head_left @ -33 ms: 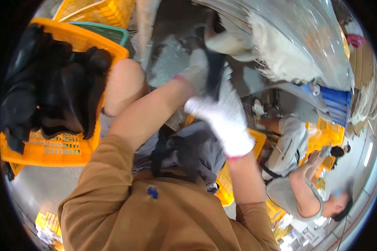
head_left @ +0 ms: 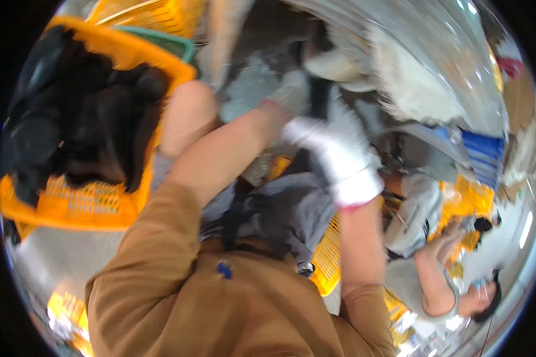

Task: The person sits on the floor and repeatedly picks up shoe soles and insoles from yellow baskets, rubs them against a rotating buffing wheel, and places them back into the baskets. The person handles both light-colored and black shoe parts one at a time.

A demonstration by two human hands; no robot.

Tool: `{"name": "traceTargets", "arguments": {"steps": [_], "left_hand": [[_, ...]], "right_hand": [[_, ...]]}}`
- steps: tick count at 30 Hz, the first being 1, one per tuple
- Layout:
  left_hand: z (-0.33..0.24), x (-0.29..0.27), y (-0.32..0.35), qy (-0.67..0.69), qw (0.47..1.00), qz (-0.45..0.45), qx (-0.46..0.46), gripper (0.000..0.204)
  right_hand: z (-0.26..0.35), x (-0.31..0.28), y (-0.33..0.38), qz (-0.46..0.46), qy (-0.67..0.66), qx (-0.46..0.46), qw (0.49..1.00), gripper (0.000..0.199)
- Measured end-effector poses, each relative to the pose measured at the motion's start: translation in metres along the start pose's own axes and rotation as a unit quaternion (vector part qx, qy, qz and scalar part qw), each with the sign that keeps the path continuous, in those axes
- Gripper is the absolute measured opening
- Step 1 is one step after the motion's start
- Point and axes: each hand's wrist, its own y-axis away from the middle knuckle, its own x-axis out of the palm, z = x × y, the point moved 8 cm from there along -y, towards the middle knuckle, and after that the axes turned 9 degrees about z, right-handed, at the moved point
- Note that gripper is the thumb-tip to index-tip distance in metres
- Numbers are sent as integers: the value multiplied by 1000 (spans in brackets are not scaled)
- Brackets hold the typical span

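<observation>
Both hands wear gloves and are out in front of my lap. A dark, flat, flexible-looking black piece [head_left: 320,100] runs between them; blur hides what kind it is. My left hand [head_left: 294,94], in a greyish glove, is closed at its left edge. On the right side and lower end of the piece lies my right hand [head_left: 339,156], in a white glove, with its thumb toward my left wrist and its fingers pointing away from me. Those fingers are smeared by motion, but they appear to grip the piece.
Left of my knee an orange crate [head_left: 183,70] holds a heap of black pieces [head_left: 95,119]. A green crate [head_left: 161,41] stands behind it. Plastic sheeting over white sacking [head_left: 417,83] bulges ahead right. A blue crate [head_left: 483,156] and a seated co-worker [head_left: 423,285] are to the right.
The whole scene has shifted slightly to the right in the picture. My right hand has moved a little to the right; both hands stay at the black piece.
</observation>
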Motion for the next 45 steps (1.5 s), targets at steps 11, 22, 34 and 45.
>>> {"name": "traceTargets", "arguments": {"steps": [11,22,34,45], "left_hand": [[-248,37,329,-831,327,-334,300,49],[-308,188,423,-695,517,-390,314,49],[91,81,71,-29,997,-64,-25,29],[-61,52,84,-709,700,-34,-75,56]], "right_hand": [[-167,-62,299,-233,233,186,925,87],[-55,3,188,-68,263,67,960,60],[-7,-28,196,-331,-123,4,936,74],[-55,-130,-5,-251,267,-38,930,33]]}}
